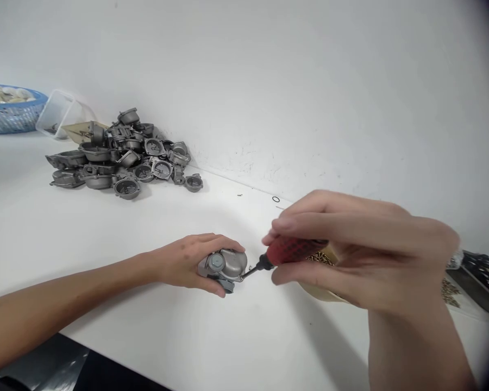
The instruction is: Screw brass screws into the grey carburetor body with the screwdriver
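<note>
My left hand [204,258] is wrapped round a grey metal carburetor float bowl [233,263] on the white table, thumb at the near side and fingers over the far side. In my right hand [350,244] is a screwdriver [287,251] with a red and black handle, gripped between thumb and fingers. Its dark shaft slants down to the left, and the tip meets the right corner of the float bowl, at what looks like a small screw. Part of the handle is hidden by my right hand.
Many similar grey metal bowls [126,157] are heaped against the wall at the back left. Beyond them stand a clear plastic box [59,114] and a blue basket [14,117]. Brass-coloured screws [321,258] lie in a container behind my right hand. A black ring [276,199] lies near the wall.
</note>
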`<state>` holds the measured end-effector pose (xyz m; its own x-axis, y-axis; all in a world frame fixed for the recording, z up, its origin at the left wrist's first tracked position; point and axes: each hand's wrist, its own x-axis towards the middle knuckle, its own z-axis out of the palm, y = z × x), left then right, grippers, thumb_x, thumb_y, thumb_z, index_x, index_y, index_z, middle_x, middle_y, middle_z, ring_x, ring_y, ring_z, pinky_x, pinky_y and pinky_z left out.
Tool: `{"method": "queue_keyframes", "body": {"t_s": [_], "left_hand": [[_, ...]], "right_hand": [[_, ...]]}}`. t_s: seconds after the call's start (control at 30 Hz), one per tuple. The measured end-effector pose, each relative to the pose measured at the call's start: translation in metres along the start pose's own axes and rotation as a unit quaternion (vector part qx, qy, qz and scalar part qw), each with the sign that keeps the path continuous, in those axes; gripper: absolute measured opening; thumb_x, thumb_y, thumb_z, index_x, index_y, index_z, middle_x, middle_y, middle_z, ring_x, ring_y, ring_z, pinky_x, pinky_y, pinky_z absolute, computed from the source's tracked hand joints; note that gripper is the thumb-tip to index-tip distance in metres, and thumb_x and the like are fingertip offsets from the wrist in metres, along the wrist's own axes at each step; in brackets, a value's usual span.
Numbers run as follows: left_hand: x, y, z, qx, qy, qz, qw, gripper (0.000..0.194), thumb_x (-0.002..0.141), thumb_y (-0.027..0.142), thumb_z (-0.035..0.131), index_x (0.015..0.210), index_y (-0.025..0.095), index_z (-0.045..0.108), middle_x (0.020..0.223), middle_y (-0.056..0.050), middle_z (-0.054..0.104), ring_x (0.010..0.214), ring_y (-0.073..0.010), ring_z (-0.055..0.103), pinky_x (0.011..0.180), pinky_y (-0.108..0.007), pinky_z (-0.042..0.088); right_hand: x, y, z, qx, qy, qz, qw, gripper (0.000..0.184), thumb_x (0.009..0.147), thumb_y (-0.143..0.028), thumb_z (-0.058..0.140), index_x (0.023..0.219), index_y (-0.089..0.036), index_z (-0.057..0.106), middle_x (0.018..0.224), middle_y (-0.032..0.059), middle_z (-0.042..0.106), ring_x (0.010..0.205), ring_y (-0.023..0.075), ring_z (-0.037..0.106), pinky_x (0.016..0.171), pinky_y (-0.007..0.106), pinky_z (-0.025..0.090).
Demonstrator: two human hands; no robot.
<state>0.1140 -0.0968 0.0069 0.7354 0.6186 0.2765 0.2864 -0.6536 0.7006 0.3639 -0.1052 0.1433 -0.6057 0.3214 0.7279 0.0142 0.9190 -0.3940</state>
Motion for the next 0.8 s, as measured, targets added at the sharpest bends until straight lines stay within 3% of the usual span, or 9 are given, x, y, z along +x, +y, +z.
{"method": "queue_keyframes", "body": {"t_s": [0.07, 0.23, 0.4, 0.47, 0.57, 0.63, 0.7, 0.8], "left_hand": [[0.000, 0.001, 0.000, -0.002, -0.004, -0.007, 1.000, 0.072, 0.083, 0.050, 0.082, 0.144, 0.032, 0.048, 0.137, -0.006, 0.063, 0.121, -0.0251, 0.063, 0.099, -0.032, 0.050], [0.000, -0.001, 0.001, 0.001, 0.007, -0.001, 1.000, 0.072, 0.083, 0.050, 0.083, 0.143, 0.031, 0.048, 0.134, -0.006, 0.065, 0.120, -0.0258, 0.063, 0.098, -0.032, 0.050], [0.000, -0.002, 0.002, 0.002, 0.005, 0.005, 1.000, 0.072, 0.083, 0.050, 0.083, 0.143, 0.032, 0.048, 0.134, -0.006, 0.064, 0.118, -0.0247, 0.064, 0.097, -0.031, 0.050], [0.000, -0.002, 0.001, 0.002, 0.006, 0.002, 1.000, 0.072, 0.083, 0.049, 0.083, 0.143, 0.032, 0.048, 0.131, -0.006, 0.065, 0.116, -0.0243, 0.064, 0.097, -0.031, 0.050], [0.000, -0.002, 0.001, 0.001, 0.004, 0.001, 1.000, 0.073, 0.083, 0.049, 0.082, 0.145, 0.032, 0.047, 0.134, -0.007, 0.064, 0.118, -0.0255, 0.063, 0.099, -0.033, 0.050], [0.000, -0.002, 0.001, 0.003, 0.007, 0.006, 1.000, 0.072, 0.084, 0.049, 0.082, 0.145, 0.032, 0.047, 0.135, -0.007, 0.064, 0.119, -0.0259, 0.063, 0.098, -0.033, 0.051], [0.000, -0.001, 0.001, 0.003, 0.008, 0.006, 1.000, 0.071, 0.084, 0.050, 0.082, 0.144, 0.032, 0.048, 0.132, -0.007, 0.064, 0.116, -0.0251, 0.064, 0.096, -0.033, 0.051], [0.000, -0.001, 0.001, -0.003, 0.003, -0.003, 1.000, 0.071, 0.083, 0.049, 0.083, 0.142, 0.032, 0.049, 0.129, -0.005, 0.065, 0.114, -0.0234, 0.064, 0.097, -0.031, 0.050]], "right_hand": [[0.000, 0.000, 0.001, -0.042, 0.014, -0.015, 0.999, 0.047, 0.080, -0.017, 0.085, 0.124, -0.030, 0.076, 0.084, 0.0029, 0.072, 0.064, 0.0154, 0.069, 0.053, 0.028, 0.063], [-0.003, 0.001, 0.000, 0.025, -0.051, 0.046, 0.997, 0.056, 0.089, -0.006, 0.068, 0.140, -0.027, 0.064, 0.113, 0.0068, 0.075, 0.086, 0.0205, 0.074, 0.069, 0.035, 0.068], [-0.003, 0.008, 0.001, -0.044, 0.016, -0.034, 0.998, 0.050, 0.079, -0.016, 0.087, 0.126, -0.025, 0.074, 0.077, 0.0018, 0.073, 0.067, 0.0153, 0.067, 0.052, 0.026, 0.060], [-0.003, 0.007, 0.001, -0.043, 0.005, -0.013, 0.999, 0.048, 0.082, -0.017, 0.083, 0.128, -0.024, 0.073, 0.087, 0.0043, 0.074, 0.071, 0.0161, 0.068, 0.054, 0.028, 0.062], [-0.005, 0.005, 0.002, 0.034, -0.029, 0.046, 0.998, 0.056, 0.087, -0.007, 0.070, 0.140, -0.024, 0.064, 0.115, 0.0081, 0.074, 0.090, 0.0220, 0.073, 0.070, 0.037, 0.069], [-0.006, 0.007, 0.004, 0.046, -0.005, 0.028, 0.999, 0.065, 0.084, -0.004, 0.074, 0.144, -0.026, 0.061, 0.106, 0.0049, 0.076, 0.089, 0.0222, 0.074, 0.070, 0.038, 0.069], [-0.006, 0.011, 0.006, -0.008, 0.035, -0.013, 0.999, 0.069, 0.077, -0.007, 0.084, 0.140, -0.030, 0.065, 0.090, 0.0008, 0.075, 0.074, 0.0180, 0.072, 0.060, 0.033, 0.067], [-0.006, 0.013, 0.008, -0.095, 0.058, -0.049, 0.993, 0.060, 0.075, -0.012, 0.087, 0.131, -0.028, 0.071, 0.085, 0.0013, 0.072, 0.069, 0.0150, 0.067, 0.054, 0.029, 0.063]]}}
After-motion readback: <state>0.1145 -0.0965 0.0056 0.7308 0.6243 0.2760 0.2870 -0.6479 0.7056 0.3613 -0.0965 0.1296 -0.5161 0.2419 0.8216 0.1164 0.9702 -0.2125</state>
